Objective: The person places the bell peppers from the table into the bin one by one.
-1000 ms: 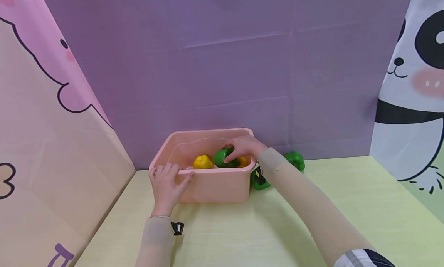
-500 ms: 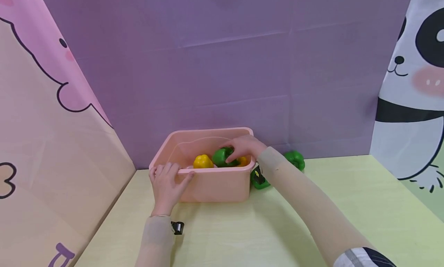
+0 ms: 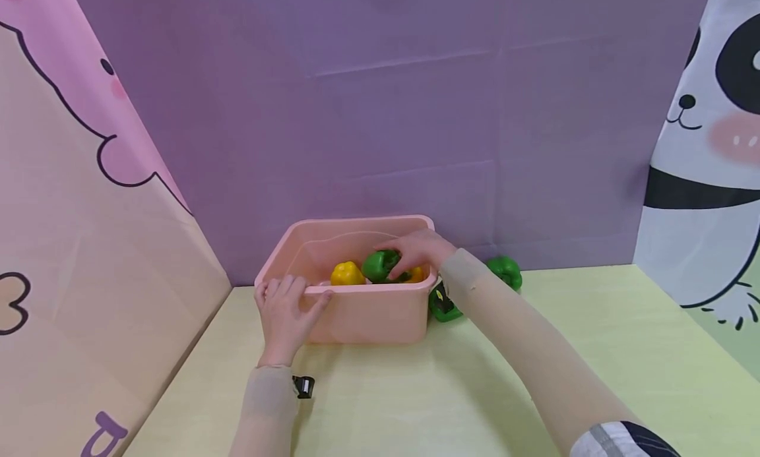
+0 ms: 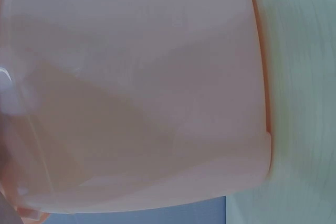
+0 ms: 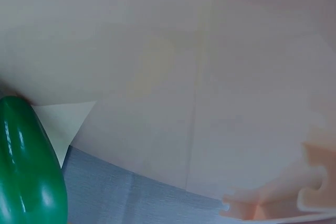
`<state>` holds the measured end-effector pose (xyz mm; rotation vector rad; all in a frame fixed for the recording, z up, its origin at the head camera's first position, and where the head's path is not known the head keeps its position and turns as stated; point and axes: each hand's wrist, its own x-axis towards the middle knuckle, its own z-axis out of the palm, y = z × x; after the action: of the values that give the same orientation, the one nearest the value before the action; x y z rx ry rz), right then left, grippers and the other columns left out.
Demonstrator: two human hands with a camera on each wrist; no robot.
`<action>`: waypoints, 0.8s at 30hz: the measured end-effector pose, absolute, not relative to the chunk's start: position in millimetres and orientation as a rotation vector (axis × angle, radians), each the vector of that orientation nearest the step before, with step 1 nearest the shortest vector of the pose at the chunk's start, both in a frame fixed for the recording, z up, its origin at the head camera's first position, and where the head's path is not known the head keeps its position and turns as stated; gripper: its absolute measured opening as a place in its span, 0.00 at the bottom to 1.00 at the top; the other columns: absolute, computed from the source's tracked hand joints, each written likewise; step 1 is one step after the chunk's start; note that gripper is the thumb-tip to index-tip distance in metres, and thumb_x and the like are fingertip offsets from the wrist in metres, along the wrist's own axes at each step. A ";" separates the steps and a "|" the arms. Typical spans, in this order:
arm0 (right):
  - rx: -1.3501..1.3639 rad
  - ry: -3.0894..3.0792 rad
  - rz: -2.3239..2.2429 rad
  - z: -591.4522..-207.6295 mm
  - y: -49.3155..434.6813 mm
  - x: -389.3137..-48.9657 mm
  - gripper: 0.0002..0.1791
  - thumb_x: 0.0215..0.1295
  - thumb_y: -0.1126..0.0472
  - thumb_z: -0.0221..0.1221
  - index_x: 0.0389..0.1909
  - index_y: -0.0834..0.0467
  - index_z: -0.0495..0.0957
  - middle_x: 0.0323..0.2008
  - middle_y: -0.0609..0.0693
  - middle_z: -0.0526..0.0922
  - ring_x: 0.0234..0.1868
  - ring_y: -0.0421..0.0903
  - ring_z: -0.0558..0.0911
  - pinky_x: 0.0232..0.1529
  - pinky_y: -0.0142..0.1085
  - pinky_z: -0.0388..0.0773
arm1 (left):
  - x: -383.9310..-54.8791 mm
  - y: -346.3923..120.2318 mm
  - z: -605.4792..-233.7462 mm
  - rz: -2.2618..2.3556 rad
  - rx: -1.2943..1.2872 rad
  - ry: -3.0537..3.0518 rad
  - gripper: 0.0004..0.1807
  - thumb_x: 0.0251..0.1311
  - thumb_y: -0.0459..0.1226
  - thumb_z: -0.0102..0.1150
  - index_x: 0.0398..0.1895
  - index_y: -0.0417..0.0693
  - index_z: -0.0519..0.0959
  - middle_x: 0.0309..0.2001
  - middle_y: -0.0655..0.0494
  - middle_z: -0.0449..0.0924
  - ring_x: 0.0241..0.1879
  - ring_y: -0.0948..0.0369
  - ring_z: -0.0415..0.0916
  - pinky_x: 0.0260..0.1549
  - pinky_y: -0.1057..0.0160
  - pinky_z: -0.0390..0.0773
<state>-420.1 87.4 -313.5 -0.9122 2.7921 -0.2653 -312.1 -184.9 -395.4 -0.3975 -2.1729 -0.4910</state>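
In the head view a pink plastic bin (image 3: 362, 315) stands against the back wall. My left hand (image 3: 287, 318) grips its front rim near the left corner, fingers over the edge and thumb along the front. Over the right side reaches my right hand (image 3: 418, 247), fingers and thumb around a green bell pepper (image 3: 375, 266) inside the bin. A yellow bell pepper (image 3: 347, 274) lies left of it; another yellow one (image 3: 417, 274) is partly hidden at the right. The left wrist view shows the bin's outer wall (image 4: 157, 87) close up.
Outside the bin on the right, a green bell pepper (image 3: 445, 312) is partly covered by the wrist camera; another (image 3: 506, 272) sits by the back wall. The right wrist view catches a green pepper (image 5: 29, 166) at its left edge. A pale wooden table (image 3: 380, 397) lies underneath.
The green pepper under my right hand has shifted and turned slightly, with the thumb moving a little right. My left hand keeps its place on the rim.
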 end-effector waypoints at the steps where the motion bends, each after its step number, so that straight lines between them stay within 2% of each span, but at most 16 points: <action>1: -0.915 2.788 -0.268 -313.2 87.5 -420.3 0.40 0.56 0.44 0.66 0.71 0.38 0.63 0.65 0.47 0.71 0.61 0.50 0.70 0.64 0.52 0.60 | -312.1 -184.7 -395.1 -0.491 -0.395 -2.176 0.23 0.56 0.59 0.61 0.32 0.49 0.74 0.30 0.54 0.71 0.38 0.50 0.64 0.56 0.40 0.48; 8: -0.970 2.746 -0.272 -313.1 87.8 -422.0 0.34 0.66 0.52 0.60 0.72 0.43 0.61 0.66 0.48 0.70 0.62 0.50 0.70 0.66 0.49 0.60 | -311.2 -184.7 -395.5 -0.491 -0.392 -2.175 0.21 0.54 0.56 0.64 0.32 0.48 0.75 0.31 0.54 0.72 0.38 0.50 0.64 0.56 0.40 0.48; 12: -0.951 2.771 -0.231 -315.3 86.0 -422.5 0.31 0.69 0.51 0.57 0.72 0.41 0.62 0.66 0.46 0.70 0.62 0.48 0.71 0.66 0.50 0.60 | -309.7 -185.1 -396.0 -0.494 -0.397 -2.171 0.22 0.54 0.57 0.63 0.33 0.48 0.75 0.31 0.54 0.72 0.39 0.50 0.64 0.55 0.40 0.49; 18: -1.012 2.790 -0.204 -315.4 84.1 -421.6 0.30 0.69 0.52 0.57 0.71 0.41 0.63 0.64 0.44 0.72 0.58 0.45 0.74 0.65 0.46 0.62 | -306.7 -186.8 -395.4 -0.493 -0.391 -2.172 0.24 0.57 0.60 0.59 0.32 0.47 0.74 0.31 0.53 0.72 0.39 0.50 0.64 0.54 0.40 0.49; 24: -1.002 2.780 -0.171 -312.6 83.4 -418.8 0.33 0.67 0.52 0.59 0.72 0.41 0.61 0.64 0.45 0.73 0.58 0.45 0.74 0.65 0.46 0.63 | -305.9 -187.4 -395.6 -0.498 -0.392 -2.168 0.23 0.55 0.58 0.62 0.32 0.48 0.74 0.31 0.54 0.72 0.38 0.50 0.64 0.54 0.40 0.49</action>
<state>-418.8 83.4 -312.6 -1.0021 2.7800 -0.1715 -305.9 -187.4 -395.6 -0.3922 -2.1677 -0.4979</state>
